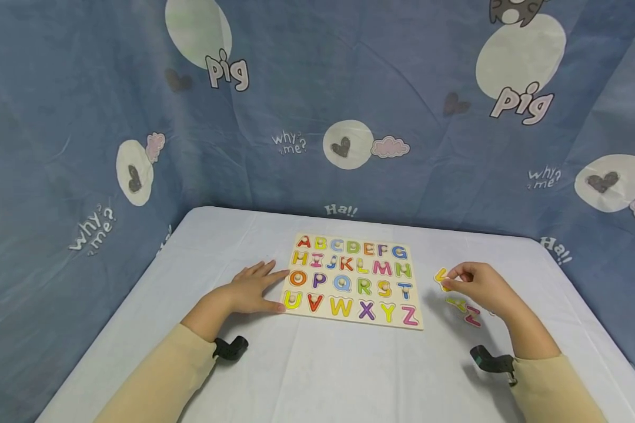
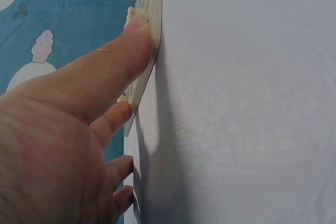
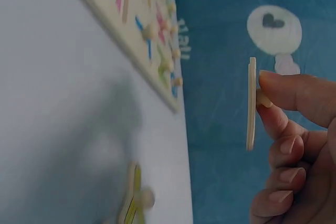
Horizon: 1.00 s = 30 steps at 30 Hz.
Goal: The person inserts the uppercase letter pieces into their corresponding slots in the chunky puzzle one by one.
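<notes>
A wooden alphabet puzzle board (image 1: 354,292) lies on the white table, with colourful letters A to Z in rows. My left hand (image 1: 255,288) rests at its left side, fingers spread. The left wrist view shows the thumb (image 2: 113,69) lying over the board's edge. To the right of the board, my right hand (image 1: 476,286) pinches a yellow letter piece (image 1: 441,274) by its small wooden knob. In the right wrist view this piece (image 3: 251,108) appears edge-on, raised above the table. Below the right hand lie a yellow-green Y piece (image 1: 457,304) and a pink Z piece (image 1: 473,316).
Another small piece is mostly hidden behind the right wrist. Many letters in the board's upper rows carry wooden knobs. A blue printed cloth (image 1: 296,188) stands behind and beside the white table (image 1: 317,376). Dark camera mounts (image 1: 231,348) sit on both wrists.
</notes>
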### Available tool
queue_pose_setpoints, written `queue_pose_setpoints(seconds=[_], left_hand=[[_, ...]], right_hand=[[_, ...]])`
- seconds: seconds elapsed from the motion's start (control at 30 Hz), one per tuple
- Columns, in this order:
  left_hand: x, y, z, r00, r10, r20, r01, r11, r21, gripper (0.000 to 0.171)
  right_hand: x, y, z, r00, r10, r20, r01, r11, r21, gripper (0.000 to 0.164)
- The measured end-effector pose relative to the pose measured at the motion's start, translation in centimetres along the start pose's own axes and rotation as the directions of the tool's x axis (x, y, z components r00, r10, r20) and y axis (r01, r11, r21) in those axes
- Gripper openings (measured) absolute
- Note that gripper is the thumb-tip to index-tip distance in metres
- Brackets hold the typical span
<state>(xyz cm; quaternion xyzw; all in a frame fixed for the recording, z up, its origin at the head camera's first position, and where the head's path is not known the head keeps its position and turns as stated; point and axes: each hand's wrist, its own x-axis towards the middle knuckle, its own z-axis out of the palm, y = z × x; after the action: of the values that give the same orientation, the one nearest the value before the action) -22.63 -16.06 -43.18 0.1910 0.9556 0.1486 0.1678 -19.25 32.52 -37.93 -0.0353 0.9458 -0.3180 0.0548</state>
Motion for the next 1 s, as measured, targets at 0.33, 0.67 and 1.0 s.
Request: queue_pose_setpoints(seconds=[0.33, 0.67, 1.0], left_hand=[[-0.1, 0.0, -0.1, 1.000, 0.000, -0.001, 0.000, 1.000, 0.005, 0.093], [0.5, -0.5, 0.6, 1.000, 0.002, -0.015, -0.002, 1.000, -0.007, 0.093], [-0.1, 0.0, 0.0, 1.000, 0.013, 0.001, -0.013, 1.000, -0.006, 0.093]], right_hand=[[2.0, -4.1, 3.1, 0.992, -0.113, 0.063, 0.111, 0.993, 0.038, 0.021], [3.4, -7.8, 7.4, 0.939, -0.285, 0.191, 0.284, 0.958, 0.034, 0.013], [4.6, -9.8, 10.6, 0.897, -0.347, 0.274, 0.342, 0.937, 0.068, 0.011]])
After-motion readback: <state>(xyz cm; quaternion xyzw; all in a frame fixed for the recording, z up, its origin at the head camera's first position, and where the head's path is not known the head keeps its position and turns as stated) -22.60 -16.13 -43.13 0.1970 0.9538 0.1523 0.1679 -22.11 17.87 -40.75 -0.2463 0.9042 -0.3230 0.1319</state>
